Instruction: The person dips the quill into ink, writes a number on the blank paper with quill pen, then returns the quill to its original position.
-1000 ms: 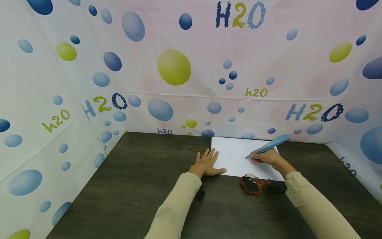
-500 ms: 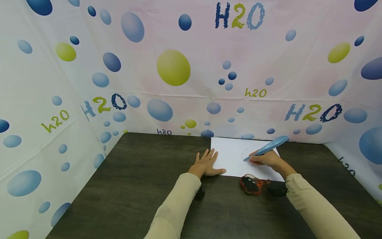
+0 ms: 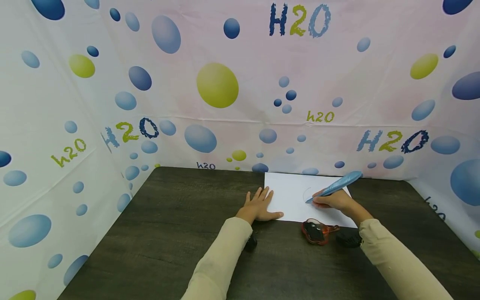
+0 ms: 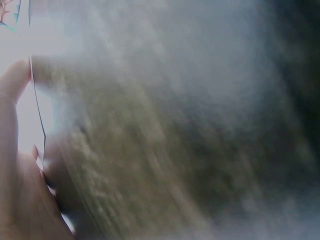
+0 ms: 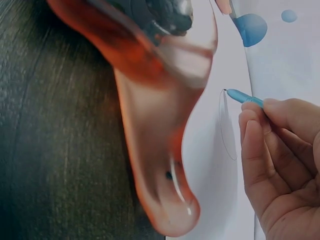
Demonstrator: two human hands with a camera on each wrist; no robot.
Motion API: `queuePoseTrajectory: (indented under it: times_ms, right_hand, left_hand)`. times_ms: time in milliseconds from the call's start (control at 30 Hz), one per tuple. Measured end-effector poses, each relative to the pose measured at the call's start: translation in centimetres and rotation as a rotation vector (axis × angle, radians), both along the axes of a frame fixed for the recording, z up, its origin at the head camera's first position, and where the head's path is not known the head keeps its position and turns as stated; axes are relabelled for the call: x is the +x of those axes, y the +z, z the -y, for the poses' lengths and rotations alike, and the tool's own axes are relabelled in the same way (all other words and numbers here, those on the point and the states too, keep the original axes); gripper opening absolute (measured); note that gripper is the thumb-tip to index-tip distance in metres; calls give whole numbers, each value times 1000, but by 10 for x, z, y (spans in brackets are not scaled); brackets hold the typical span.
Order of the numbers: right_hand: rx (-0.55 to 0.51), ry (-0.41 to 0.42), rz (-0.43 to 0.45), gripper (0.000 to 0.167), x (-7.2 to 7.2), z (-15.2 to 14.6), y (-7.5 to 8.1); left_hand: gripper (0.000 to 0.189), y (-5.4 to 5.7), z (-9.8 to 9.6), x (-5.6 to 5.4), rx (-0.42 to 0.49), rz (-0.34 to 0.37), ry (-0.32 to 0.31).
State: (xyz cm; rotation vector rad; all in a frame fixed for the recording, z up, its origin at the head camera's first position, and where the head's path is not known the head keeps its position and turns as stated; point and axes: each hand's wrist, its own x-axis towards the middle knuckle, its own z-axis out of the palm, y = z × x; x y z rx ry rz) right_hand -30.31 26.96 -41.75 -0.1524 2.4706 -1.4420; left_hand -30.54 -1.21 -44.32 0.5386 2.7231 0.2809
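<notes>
A sheet of white paper (image 3: 290, 187) lies at the back of the dark table. My left hand (image 3: 258, 208) rests flat on its left edge, fingers spread; in the left wrist view the thumb (image 4: 17, 80) lies over the paper's border. My right hand (image 3: 335, 199) pinches a blue feather-shaped pen (image 3: 344, 181) between thumb and fingers, its plume slanting up to the right. The pen's tip (image 5: 228, 91) meets the sheet at a thin rounded line (image 5: 220, 112). In the head view the hand covers part of that line.
Just in front of the paper sits a translucent orange dish (image 3: 315, 232) with a handle and dark contents. A black object (image 3: 348, 238) lies by the right cuff, and another (image 3: 250, 242) by the left. A bubble-printed backdrop (image 3: 225, 137) rises behind the table (image 3: 168, 229).
The right hand and pen tip have shifted slightly left and toward me along the curved line. The left hand keeps its place on the paper.
</notes>
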Motion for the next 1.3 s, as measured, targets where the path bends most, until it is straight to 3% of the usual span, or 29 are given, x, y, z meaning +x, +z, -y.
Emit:
queuePoseTrajectory:
  times_ms: [267,433,733,1100,1300]
  right_hand:
    - [-37,4,-52,39,0,0,3]
    - [-81,-3,-112,43,-2,2,12]
    - [-101,-27,-137,44,-2,5,22]
    - [-97,-73,-176,47,6,1,29]
    - [-109,-84,-186,46,13,-4,32]
  left_hand:
    - [90,0,0,0,13,2,4]
    - [89,6,1,4,10,-18,-13]
    - [89,10,2,6,9,-16,-22]
    - [89,9,2,6,5,-20,-14]
    - [90,0,1,-1,-3,-4,-10]
